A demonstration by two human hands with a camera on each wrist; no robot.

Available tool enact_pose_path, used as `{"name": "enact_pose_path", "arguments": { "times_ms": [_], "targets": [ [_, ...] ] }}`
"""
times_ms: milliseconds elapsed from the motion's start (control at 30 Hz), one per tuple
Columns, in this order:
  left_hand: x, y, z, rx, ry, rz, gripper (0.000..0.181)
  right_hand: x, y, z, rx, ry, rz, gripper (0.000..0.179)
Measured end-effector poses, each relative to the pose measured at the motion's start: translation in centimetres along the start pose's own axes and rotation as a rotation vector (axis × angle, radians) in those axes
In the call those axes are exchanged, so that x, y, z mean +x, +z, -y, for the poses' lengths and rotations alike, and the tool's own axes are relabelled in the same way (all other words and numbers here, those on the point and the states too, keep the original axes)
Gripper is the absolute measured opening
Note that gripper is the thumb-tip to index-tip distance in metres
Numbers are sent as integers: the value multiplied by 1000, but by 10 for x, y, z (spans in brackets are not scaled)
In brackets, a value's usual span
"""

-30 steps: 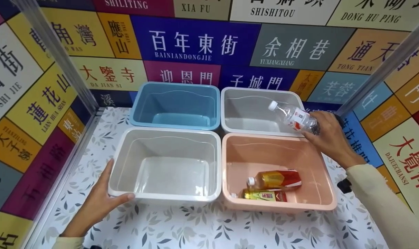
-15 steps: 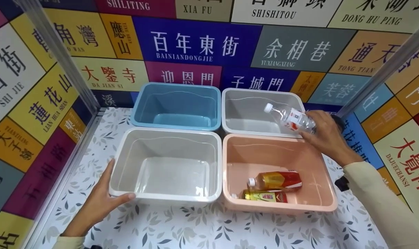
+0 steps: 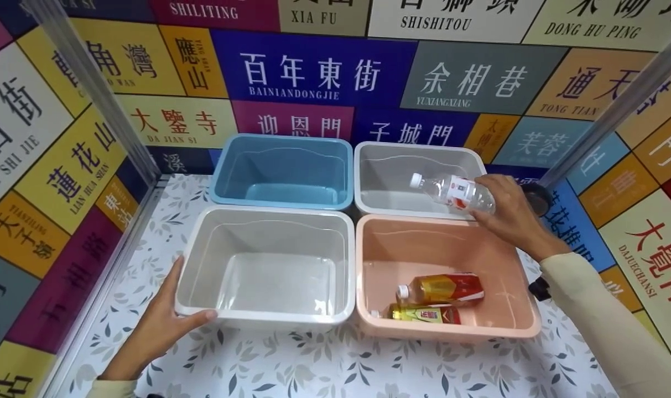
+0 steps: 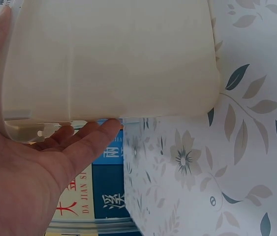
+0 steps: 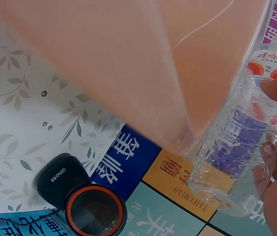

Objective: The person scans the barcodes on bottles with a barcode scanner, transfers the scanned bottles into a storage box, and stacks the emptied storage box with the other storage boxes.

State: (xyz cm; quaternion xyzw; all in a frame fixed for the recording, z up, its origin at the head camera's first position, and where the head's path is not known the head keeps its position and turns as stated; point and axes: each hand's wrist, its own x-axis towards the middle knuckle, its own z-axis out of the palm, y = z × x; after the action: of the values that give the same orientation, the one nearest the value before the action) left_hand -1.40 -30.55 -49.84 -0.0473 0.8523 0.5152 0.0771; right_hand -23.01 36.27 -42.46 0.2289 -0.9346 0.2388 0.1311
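In the head view my right hand (image 3: 509,213) grips a clear plastic water bottle (image 3: 454,192) by its base end. The bottle lies nearly level over the grey bin (image 3: 363,177) at the back right, its white cap pointing left. In the right wrist view the thumb and fingers wrap the clear bottle (image 5: 241,142), beside the orange bin's wall (image 5: 128,64). My left hand (image 3: 158,326) rests at the front left corner of the white bin (image 3: 263,318), thumb on the front rim. In the left wrist view its straight fingers (image 4: 96,142) touch the bin's side wall (image 4: 113,59).
The orange bin (image 3: 451,330) holds two drink bottles, one red and amber (image 3: 446,288), one yellow and red (image 3: 424,313). A blue bin (image 3: 216,177) stands at the back left. A black device with an orange ring (image 5: 96,209) sits right of the bins. Printed walls enclose the table.
My right hand has moved left and slightly down with the water bottle, which has turned closer to level over the grey bin. The left hand has stayed at the white bin's corner.
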Motion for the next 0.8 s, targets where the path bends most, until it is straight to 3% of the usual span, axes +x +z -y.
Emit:
{"name": "enact_pose_path", "arguments": {
  "times_ms": [367,800],
  "targets": [
    [-1,0,3,50,28,-28,137,8,6,-1,47,-116,-23,61],
    [1,1,4,-12,32,-11,135,17,11,1,112,-82,62,61]
  ]
}}
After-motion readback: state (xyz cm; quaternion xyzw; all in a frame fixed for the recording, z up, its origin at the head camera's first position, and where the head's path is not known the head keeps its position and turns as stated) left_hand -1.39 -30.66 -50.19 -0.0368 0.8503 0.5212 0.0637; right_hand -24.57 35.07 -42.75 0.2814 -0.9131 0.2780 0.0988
